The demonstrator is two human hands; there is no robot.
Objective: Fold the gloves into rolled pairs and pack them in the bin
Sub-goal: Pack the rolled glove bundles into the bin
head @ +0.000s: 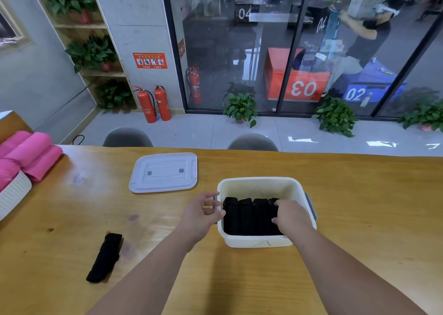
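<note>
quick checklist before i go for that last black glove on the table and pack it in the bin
1. Lid off the bin: ok. The lid lies on the table beyond the bin.
2. Packed pairs settled: ok. Four black rolls sit side by side in the bin.
3. Hands free: not ok. The right hand grips the rightmost roll; the left hand rests at the bin's left rim.
4. Last glove rolled: not ok. The loose glove lies stretched out long on the table.
5. Room for one more: cannot tell. The row spans the bin's width, and the space behind it is unclear.
</note>
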